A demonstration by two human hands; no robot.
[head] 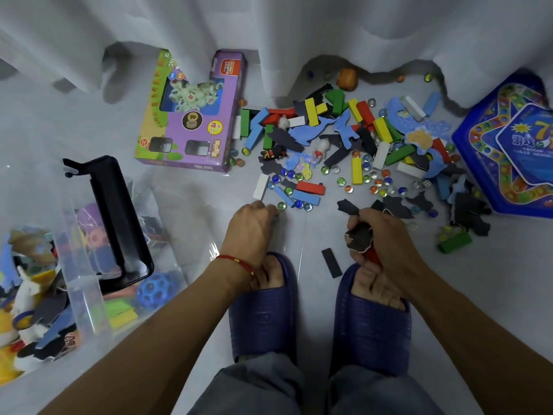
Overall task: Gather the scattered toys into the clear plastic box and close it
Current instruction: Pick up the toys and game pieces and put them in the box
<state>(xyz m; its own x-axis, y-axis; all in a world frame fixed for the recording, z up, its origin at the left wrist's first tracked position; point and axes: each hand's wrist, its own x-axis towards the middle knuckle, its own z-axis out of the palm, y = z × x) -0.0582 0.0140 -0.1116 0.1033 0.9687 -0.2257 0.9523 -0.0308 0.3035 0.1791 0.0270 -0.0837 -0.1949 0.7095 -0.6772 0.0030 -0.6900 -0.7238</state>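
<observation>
On the floor (299, 187) ahead, scattered toys (353, 139) lie beside a blue hexagonal game tin (508, 151) marked "7". The right hand (386, 238) grips dark foam pieces; the left hand (251, 229) pinches something small. The clear plastic box (80, 283) sits left, uncovered.

clear plastic box (80, 283) | far left, open (black handle up), part-filled | toys (344, 139) | scattered ahead

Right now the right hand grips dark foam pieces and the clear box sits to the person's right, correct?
Not quite. The head view shows the clear box on the person's left. The right hand does grip dark foam pieces.
</observation>
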